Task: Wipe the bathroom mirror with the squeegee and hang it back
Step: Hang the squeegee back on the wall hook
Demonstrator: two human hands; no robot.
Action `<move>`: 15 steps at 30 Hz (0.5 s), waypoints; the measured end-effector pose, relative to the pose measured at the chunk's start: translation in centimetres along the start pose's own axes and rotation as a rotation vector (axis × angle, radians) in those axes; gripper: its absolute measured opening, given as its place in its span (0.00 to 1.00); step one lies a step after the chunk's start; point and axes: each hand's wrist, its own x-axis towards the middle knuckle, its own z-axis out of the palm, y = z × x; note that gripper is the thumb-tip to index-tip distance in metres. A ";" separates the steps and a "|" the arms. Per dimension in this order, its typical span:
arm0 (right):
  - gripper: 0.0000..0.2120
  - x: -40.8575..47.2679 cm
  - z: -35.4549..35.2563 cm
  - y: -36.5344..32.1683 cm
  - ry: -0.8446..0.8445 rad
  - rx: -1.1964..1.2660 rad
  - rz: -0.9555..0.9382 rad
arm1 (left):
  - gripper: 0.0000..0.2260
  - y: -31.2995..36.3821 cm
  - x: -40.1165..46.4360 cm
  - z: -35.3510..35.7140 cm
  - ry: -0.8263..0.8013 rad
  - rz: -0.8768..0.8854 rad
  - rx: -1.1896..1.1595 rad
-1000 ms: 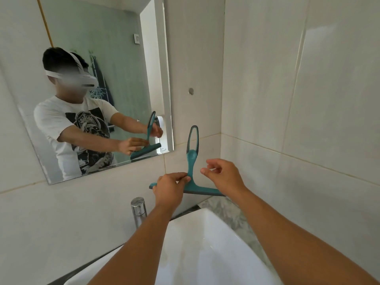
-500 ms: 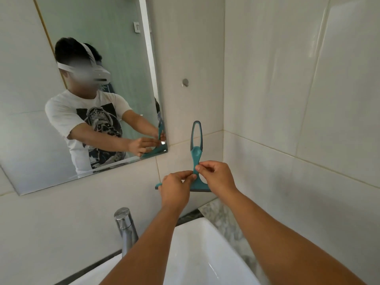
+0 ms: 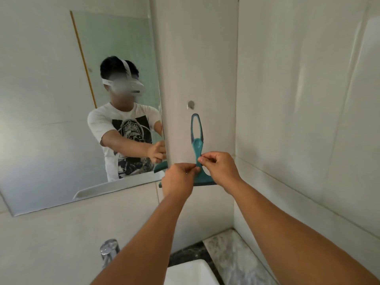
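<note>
A teal squeegee (image 3: 197, 140) stands upright against the tiled wall, its looped handle on top and its blade at the bottom. My left hand (image 3: 178, 181) pinches it from the left near the blade. My right hand (image 3: 219, 168) pinches the handle's neck from the right. The top of the loop sits just below a small round metal hook (image 3: 191, 104) on the wall, not over it. The mirror (image 3: 61, 99) fills the wall to the left and reflects a person holding the squeegee.
A chrome tap (image 3: 109, 250) and the white basin (image 3: 189, 273) lie below my arms. A marbled counter (image 3: 232, 256) runs into the corner, where a tiled side wall (image 3: 308, 120) closes in on the right.
Both hands have lifted the squeegee up the wall, so its loop is now close under the hook. My view has tilted upward, showing more mirror and less basin.
</note>
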 end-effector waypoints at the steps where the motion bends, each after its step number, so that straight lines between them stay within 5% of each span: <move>1: 0.10 0.8 -0.3 -0.2 0.000 0.000 -0.012 | 0.08 0.5 0.6 0.1 0.012 0.001 -0.013; 15: 0.12 6.4 -1.2 0.8 -0.088 -0.012 -0.059 | 0.08 2.7 3.7 2.8 0.156 -0.060 0.014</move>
